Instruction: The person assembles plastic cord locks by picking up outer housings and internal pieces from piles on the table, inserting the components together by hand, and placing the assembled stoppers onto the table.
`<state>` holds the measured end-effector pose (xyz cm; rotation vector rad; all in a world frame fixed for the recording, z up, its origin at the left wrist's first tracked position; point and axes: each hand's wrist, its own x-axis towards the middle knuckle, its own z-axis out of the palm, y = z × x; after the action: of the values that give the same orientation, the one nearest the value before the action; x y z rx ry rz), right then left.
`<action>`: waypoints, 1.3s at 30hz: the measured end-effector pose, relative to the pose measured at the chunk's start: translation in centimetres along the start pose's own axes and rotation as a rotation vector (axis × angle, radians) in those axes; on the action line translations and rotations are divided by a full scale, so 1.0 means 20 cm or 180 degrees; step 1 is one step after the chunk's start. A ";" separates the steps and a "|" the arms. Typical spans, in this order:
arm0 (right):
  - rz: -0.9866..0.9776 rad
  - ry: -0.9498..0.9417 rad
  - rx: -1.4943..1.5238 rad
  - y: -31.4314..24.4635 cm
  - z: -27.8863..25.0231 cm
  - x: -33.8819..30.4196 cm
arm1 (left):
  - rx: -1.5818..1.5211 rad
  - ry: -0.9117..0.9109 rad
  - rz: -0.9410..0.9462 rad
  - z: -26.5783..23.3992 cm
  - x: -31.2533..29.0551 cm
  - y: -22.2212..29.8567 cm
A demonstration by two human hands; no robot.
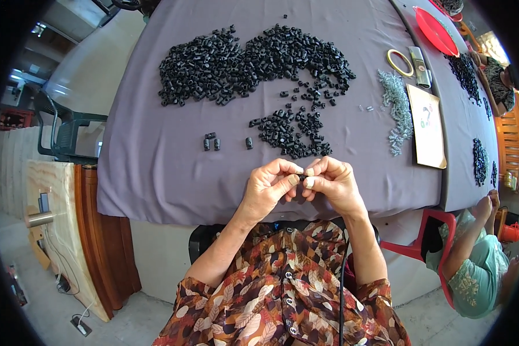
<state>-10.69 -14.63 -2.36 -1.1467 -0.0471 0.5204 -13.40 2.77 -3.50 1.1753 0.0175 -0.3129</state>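
Observation:
My left hand [271, 185] and my right hand [333, 183] meet above the near edge of the cloth-covered table. Thumbs and forefingers of both pinch one small black cord lock [303, 178], which the fingertips mostly cover. Just beyond the hands lies a loose heap of small black plastic pieces [294, 132]. To the left, a few black cord locks [216, 145] stand apart on the cloth. A much larger mound of black plastic parts [213, 66] spreads farther back. Small clear-grey metal springs [394, 109] form a strip on the right.
Beside the springs are a cardboard sheet [427, 127], a roll of tape [399, 63] and a metal-coloured case [421, 68]. A red tray [436, 32] sits at the far right. Another person in green [473, 282] sits on a red chair [438, 230]. A green chair [69, 127] stands left.

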 end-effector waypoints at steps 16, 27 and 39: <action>-0.0381 0.0122 -0.0628 0.06 0.00 -0.01 | 0.0691 0.0175 0.0529 0.03 0.00 -0.02; -0.0270 -0.0414 -0.0782 0.04 0.01 -0.08 | 0.0081 0.0002 0.0182 0.04 -0.09 -0.01; -0.1051 -0.0313 -0.2390 0.07 0.07 -0.15 | -0.0349 -0.0098 0.0068 0.03 -0.14 -0.09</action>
<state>-14.31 -14.35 -2.39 -1.7995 -0.5454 0.2589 -16.65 2.27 -4.37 1.0613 -0.0047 -0.3074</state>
